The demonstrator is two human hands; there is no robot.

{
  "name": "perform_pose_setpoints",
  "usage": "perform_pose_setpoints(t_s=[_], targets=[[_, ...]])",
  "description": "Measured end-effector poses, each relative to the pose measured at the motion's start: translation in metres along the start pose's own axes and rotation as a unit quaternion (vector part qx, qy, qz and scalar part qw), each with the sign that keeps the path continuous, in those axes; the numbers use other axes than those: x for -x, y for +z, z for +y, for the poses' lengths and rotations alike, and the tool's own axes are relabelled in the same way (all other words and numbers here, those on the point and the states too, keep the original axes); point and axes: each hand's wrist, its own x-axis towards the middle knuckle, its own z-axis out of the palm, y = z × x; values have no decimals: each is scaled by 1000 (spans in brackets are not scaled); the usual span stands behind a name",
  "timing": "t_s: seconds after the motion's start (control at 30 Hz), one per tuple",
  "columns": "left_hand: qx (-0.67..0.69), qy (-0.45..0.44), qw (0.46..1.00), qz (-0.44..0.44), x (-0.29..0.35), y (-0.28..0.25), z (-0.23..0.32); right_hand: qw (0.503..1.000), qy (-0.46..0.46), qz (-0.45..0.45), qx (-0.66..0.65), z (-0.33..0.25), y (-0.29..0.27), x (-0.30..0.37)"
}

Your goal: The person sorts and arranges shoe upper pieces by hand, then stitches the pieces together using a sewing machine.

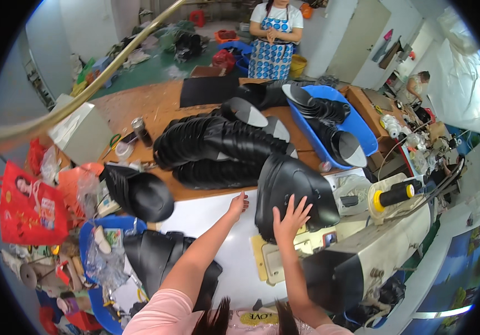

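My right hand (291, 216) lies flat with fingers spread on a large black leather piece (290, 187) that sits on the white sewing table (206, 218) beside the sewing machine (374, 245). My left hand (239, 205) reaches across the white surface to the left edge of the same black piece, fingers curled and holding nothing that I can see.
Stacks of black cut pieces (212, 148) cover the wooden table (139, 106) behind. A blue tub (362, 137) holds more pieces. More black pieces (162, 257) lie at my lower left. A black thread spool (393, 195) stands on the machine. A person in a dotted apron (273, 47) stands beyond.
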Motion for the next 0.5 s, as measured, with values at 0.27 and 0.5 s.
perform_pose_setpoints(t_s=[0.27,0.5], targets=[[253,-49,960,-114,-111,64,-20,1000,-11,-20,9,23,6,-5],[60,-51,990,-116,-92,69,33,995,-10,14,-96,24,-4,-16]])
